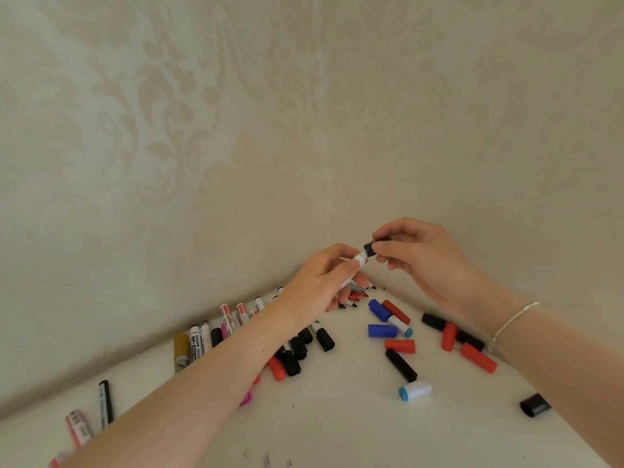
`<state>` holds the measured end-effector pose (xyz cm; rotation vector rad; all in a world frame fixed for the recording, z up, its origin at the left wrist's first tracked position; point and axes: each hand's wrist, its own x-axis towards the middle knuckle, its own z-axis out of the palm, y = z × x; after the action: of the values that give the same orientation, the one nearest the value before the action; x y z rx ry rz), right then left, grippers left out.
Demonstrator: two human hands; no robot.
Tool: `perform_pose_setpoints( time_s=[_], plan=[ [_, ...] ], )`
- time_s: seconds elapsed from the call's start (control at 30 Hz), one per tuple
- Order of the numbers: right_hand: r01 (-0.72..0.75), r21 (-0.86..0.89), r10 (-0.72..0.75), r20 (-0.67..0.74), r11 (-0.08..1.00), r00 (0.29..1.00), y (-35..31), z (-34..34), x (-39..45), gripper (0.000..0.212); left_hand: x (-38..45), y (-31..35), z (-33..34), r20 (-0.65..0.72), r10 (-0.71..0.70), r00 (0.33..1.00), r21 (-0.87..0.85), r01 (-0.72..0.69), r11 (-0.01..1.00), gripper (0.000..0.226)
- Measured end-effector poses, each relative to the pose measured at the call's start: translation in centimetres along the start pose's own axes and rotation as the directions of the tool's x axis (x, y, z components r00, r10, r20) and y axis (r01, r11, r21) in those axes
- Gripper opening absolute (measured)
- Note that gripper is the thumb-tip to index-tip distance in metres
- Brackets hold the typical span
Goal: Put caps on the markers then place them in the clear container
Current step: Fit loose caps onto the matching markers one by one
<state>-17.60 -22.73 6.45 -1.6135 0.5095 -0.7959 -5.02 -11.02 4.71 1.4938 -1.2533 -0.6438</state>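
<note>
Forearms reach in from the near edge over a white table (337, 417). Nearest lie a loose black cap (535, 404) at the right and a white cap with a blue end (414, 390); further in, scattered red, blue and black caps (400, 346) lie apart from one another, and a row of markers (199, 342) runs along the left wall. Beyond these, raised above the table corner, the left hand (320, 282) grips a white marker (354, 268) with its fingers curled round the barrel, while the right hand (418, 255) pinches a black cap (369, 248) between thumb and fingertips, right at the marker's tip. A thin bracelet (513, 320) circles the right wrist. Patterned wallpaper (236, 130) fills the far view.

The step in hand looks like capping: the cap meets the marker's end, though whether it is fully seated cannot be told. Next, the cap likely needs a straight push along the barrel. No clear container is in view, so it must be found first.
</note>
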Motion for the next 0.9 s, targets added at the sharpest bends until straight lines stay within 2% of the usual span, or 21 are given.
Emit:
perform_pose_setpoints(
  time_s=[0.1,0.23,0.33,0.4,0.57,0.67,0.73,0.9],
  plan=[
    [-0.052,-0.019,0.052,0.038,0.998,0.998,-0.4,-0.2,0.1,0.013,-0.2,-0.5,-0.4,0.031,-0.015,0.999,0.085,0.013,0.996,0.022],
    [-0.061,-0.183,0.078,0.086,0.981,0.993,-0.9,-0.5,0.0,0.010,-0.5,-1.2,-0.7,0.063,-0.010,0.998,0.201,-0.003,0.980,0.021],
    [-0.061,-0.137,0.071,0.069,0.989,0.995,-0.9,-0.4,0.0,0.011,-0.4,-1.1,-0.7,0.051,0.006,0.999,0.214,-0.017,0.977,0.023],
    [-0.085,-0.100,0.096,0.109,0.991,0.989,-0.8,-0.4,-0.1,0.011,-0.5,-1.0,-0.7,0.048,0.004,0.999,0.210,-0.015,0.978,0.024],
    [-0.108,-0.132,0.131,0.176,0.985,0.976,-0.5,-0.2,-0.1,0.012,-0.3,-1.2,-0.4,0.041,-0.009,0.999,0.217,0.000,0.976,0.023],
    [-0.127,-0.073,0.139,0.190,0.989,0.972,-0.5,0.1,-0.3,0.012,-0.2,-1.3,-0.3,0.032,0.041,0.999,0.324,-0.050,0.945,0.024],
    [-0.119,-0.079,0.132,0.188,0.990,0.973,-0.7,0.2,-0.3,0.011,-0.4,-1.3,-0.2,0.027,0.089,0.996,0.360,-0.093,0.929,0.023],
    [-0.067,-0.154,0.094,0.176,0.986,0.980,-1.5,0.5,-0.1,0.011,-0.2,-1.5,-0.1,-0.051,0.113,0.992,0.324,-0.090,0.942,0.024]
  ],
)
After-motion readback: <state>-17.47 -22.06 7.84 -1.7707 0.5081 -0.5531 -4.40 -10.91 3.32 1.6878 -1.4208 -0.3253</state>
